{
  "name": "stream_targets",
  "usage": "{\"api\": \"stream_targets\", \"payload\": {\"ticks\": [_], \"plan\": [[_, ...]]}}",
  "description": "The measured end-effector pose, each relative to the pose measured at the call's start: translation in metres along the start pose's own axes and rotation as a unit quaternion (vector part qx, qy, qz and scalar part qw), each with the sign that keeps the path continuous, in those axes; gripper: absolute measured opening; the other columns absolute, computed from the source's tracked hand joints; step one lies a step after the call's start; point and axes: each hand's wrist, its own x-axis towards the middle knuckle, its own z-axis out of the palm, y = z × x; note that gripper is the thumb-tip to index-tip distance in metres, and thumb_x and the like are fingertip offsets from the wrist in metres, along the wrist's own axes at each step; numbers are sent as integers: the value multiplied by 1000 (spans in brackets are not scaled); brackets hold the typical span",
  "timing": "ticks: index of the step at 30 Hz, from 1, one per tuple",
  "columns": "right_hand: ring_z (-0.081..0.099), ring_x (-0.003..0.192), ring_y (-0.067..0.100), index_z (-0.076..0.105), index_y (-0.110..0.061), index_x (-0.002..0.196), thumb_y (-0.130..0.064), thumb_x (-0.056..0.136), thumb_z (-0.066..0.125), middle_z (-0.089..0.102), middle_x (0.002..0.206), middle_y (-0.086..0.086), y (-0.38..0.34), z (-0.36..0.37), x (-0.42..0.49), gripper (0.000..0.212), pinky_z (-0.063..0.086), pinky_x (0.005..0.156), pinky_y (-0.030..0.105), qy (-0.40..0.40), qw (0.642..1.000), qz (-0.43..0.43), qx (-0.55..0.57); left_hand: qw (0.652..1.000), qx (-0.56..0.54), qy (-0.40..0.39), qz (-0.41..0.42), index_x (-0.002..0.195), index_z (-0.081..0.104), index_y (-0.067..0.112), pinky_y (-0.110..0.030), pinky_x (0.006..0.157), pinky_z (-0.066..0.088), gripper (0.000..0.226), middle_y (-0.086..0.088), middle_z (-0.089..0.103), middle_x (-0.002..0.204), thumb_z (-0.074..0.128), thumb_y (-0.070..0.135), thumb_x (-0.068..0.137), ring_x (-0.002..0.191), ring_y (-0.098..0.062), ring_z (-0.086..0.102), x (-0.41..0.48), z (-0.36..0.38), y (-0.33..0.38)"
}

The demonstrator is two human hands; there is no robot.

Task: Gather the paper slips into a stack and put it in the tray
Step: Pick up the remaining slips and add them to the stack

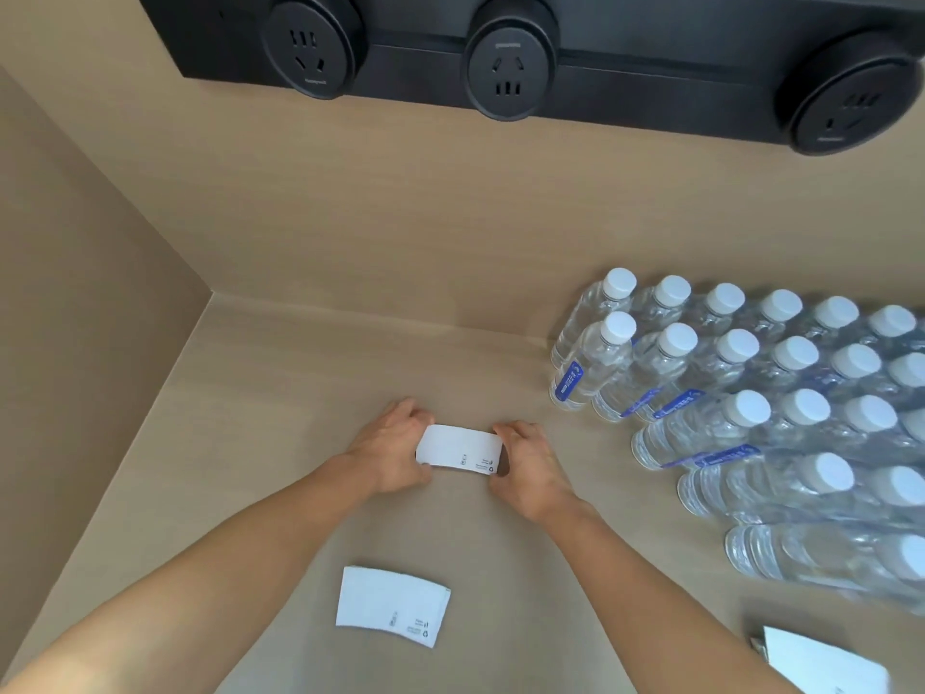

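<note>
A white paper slip stack with small black print is held just above the tan counter, gripped at both ends. My left hand pinches its left end and my right hand pinches its right end. Another white slip lies flat on the counter nearer to me, between my forearms. More white paper shows at the bottom right corner, partly cut off by the frame edge. No tray is in view.
Several clear water bottles with white caps stand packed together on the right. A black socket strip runs along the back wall above. A side wall closes the left.
</note>
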Motion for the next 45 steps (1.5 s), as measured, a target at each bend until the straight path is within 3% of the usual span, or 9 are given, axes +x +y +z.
{"api": "stream_targets", "payload": {"ticks": [5, 10, 18, 23, 28, 34, 39, 42, 45], "plan": [[38, 127, 23, 44, -11, 139, -17, 81, 64, 47, 136, 5, -3, 5, -29, 62, 34, 107, 25, -6, 999, -33, -6, 1000, -21, 6, -19, 122, 51, 21, -30, 90, 45, 47, 4, 41, 122, 66, 29, 78, 120, -15, 42, -35, 11, 8], [47, 113, 24, 62, -15, 116, -15, 77, 64, 57, 117, 4, -7, 5, -57, 39, 43, 95, 27, 5, 997, -80, 3, 997, -50, 28, -43, 113, 54, 21, -33, 87, 47, 39, 5, 41, 114, 65, 27, 76, 112, -14, 45, -71, 20, 15], [45, 122, 22, 63, -13, 120, -19, 79, 68, 53, 129, 4, -22, 20, -96, 42, 41, 100, 25, 4, 996, -93, 6, 995, -82, 30, -41, 118, 52, 30, -31, 84, 48, 46, 14, 39, 116, 64, 33, 74, 108, -6, 45, -121, 31, -1], [44, 125, 20, 61, -15, 123, -24, 81, 68, 51, 132, 2, -39, 41, -125, 44, 43, 100, 28, 2, 999, -53, 7, 997, -73, 7, 0, 122, 49, 34, -28, 81, 45, 51, 18, 38, 117, 64, 37, 74, 104, -2, 40, -140, 38, -24], [44, 123, 17, 61, -15, 120, -23, 81, 69, 50, 130, 0, -57, 65, -153, 41, 45, 98, 29, -3, 1000, 14, 14, 996, -61, -5, 61, 110, 54, 38, -34, 83, 51, 41, 18, 40, 106, 62, 37, 70, 102, -6, 46, -151, 50, -44], [54, 86, 18, 57, -14, 108, -7, 83, 56, 52, 111, -1, -77, 94, -169, 25, 47, 74, 24, 4, 991, 115, 71, 995, -66, -5, 71, 110, 56, 27, -30, 83, 48, 34, 12, 40, 109, 67, 31, 78, 104, -14, 51, -162, 75, -53], [50, 69, 17, 54, -25, 97, -13, 88, 43, 57, 89, 1, -93, 117, -171, 19, 42, 66, 31, 64, 979, 165, 106, 995, -79, 21, 59, 125, 52, 19, -29, 94, 45, 43, 6, 39, 126, 65, 22, 84, 116, -18, 50, -162, 92, -58], [52, 86, 14, 61, -14, 106, -6, 83, 55, 53, 108, 1, -93, 117, -174, 26, 45, 77, 27, 64, 979, 146, 130, 991, -127, 32, 34, 125, 55, 19, -28, 97, 45, 46, 5, 43, 123, 69, 24, 81, 114, -17, 52, -167, 90, -59], [57, 100, 24, 61, -11, 107, -8, 80, 62, 56, 108, 3, -95, 110, -175, 27, 46, 83, 26, 100, 968, 183, 142, 967, -231, 83, -73, 95, 61, 20, -31, 87, 45, 14, 1, 51, 104, 68, 24, 84, 93, -22, 54, -168, 83, -63]]}}
